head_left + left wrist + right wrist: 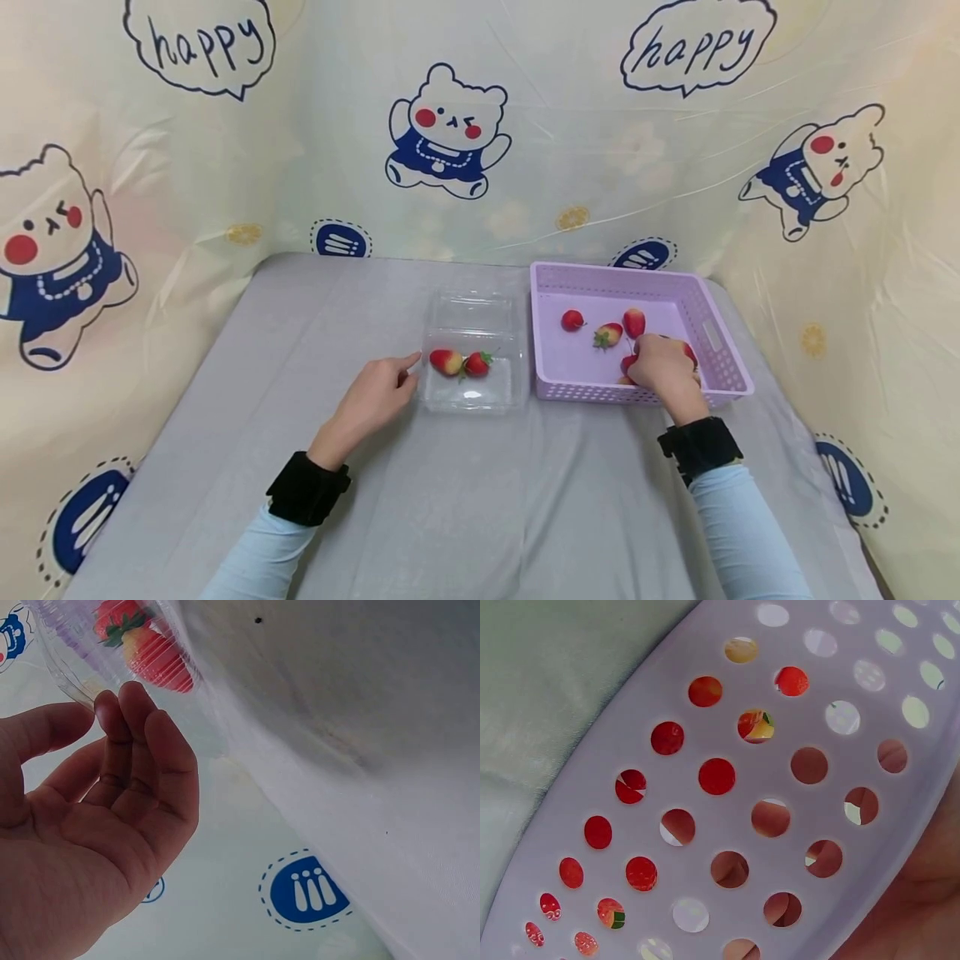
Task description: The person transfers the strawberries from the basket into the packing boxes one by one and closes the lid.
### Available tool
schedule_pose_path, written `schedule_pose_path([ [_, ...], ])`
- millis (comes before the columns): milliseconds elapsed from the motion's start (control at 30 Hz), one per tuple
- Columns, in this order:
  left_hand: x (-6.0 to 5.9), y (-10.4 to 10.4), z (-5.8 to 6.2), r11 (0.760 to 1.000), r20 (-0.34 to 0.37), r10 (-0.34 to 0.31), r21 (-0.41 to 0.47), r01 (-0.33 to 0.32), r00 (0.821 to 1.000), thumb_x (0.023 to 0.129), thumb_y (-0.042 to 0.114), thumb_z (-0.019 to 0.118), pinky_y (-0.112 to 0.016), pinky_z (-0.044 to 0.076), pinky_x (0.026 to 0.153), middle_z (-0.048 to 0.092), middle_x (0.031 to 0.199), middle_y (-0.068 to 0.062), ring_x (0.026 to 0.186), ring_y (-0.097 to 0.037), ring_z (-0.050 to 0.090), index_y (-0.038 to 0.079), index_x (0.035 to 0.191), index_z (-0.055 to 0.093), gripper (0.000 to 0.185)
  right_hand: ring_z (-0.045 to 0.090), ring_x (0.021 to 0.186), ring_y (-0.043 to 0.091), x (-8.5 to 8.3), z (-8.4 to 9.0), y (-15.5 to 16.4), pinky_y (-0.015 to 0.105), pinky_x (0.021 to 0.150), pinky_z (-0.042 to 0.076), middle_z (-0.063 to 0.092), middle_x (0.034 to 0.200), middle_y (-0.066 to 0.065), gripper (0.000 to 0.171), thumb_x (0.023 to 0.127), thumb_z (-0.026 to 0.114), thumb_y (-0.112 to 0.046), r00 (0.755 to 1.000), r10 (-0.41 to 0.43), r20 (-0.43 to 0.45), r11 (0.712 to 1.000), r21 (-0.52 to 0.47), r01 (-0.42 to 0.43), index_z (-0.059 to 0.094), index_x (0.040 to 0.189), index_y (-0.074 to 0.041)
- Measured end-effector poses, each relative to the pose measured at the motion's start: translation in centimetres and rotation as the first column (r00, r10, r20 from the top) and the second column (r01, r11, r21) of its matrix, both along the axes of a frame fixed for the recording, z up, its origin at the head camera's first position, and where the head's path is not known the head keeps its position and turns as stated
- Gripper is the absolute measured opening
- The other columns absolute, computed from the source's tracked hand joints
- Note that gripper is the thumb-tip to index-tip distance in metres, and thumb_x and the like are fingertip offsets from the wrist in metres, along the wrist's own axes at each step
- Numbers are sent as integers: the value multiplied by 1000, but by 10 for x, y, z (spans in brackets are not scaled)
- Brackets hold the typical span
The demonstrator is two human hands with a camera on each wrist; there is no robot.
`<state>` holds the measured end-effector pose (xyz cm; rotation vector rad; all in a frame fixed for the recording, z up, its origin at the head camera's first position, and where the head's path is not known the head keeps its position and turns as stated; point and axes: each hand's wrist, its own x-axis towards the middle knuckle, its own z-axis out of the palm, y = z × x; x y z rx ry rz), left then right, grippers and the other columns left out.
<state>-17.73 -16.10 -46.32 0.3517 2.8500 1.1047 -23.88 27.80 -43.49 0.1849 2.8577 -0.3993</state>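
The right hand (663,369) covered the near strawberries in the lilac basket (716,333); how many lay beneath it, and whether the grip had closed on one, could not be told from the head view. In the right wrist view the perforated basket wall (727,817) blocked almost everything; fruit and fingers showed only as red and skin-toned patches through the holes. In the left wrist view the clear plastic container (71,682) was cut off by the top edge, and the strawberries (146,649) inside it appeared blurred through the ribbed plastic. The left hand (90,825) was cropped at the frame's left and bottom edges.
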Motion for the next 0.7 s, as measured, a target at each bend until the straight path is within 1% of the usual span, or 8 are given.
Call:
schedule_pose_path([
  [100, 1, 0, 0, 1000, 3, -4, 5, 4, 1000, 102, 3, 56, -26, 29, 50, 32, 59, 4, 52, -12, 31, -7, 145, 58, 45, 55, 94, 44, 0, 0, 0, 60, 80, 51, 62, 100, 23, 34, 91, 74, -17, 1000, 4, 11, 1000, -7, -3, 65, 117, 4],
  [167, 1, 0, -1, 1000, 6, -2, 5, 2, 1000, 102, 3, 56, -26, 29, 51, 33, 59, 4, 52, -12, 31, -6, 145, 58, 45, 55, 94, 44, 0, 0, 0, 60, 79, 50, 62, 100, 23, 31, 91, 73, -16, 1000, 2, 3, 1000, -5, -2, 66, 115, 3],
  [333, 0, 0, 0, 1000, 5, 6, -2, -6, 1000, 102, 4, 56, -26, 30, 51, 33, 60, 4, 53, -12, 32, -6, 146, 58, 45, 54, 95, 45, -1, 0, -2, 63, 80, 50, 63, 99, 23, 28, 89, 72, -14, 1000, 11, -12, 1000, -4, -11, 67, 112, 3],
  [500, 0, 1, 0, 1000, 8, 3, -1, -3, 1000, 102, 4, 56, -26, 30, 51, 33, 59, 3, 52, -13, 32, -6, 146, 58, 45, 53, 98, 45, -1, -1, -4, 66, 85, 48, 64, 100, 23, 32, 89, 73, -14, 1000, 17, -12, 1000, -25, -17, 66, 115, 5],
  [700, 1, 1, 1, 1000, -1, 1, 0, -1, 1000, 102, 4, 56, -26, 29, 51, 32, 58, 3, 52, -13, 30, -7, 146, 58, 45, 58, 95, 43, 1, 0, -6, 65, 86, 49, 65, 101, 22, 40, 89, 76, -16, 1000, -2, -3, 999, -42, 2, 65, 121, 5],
])
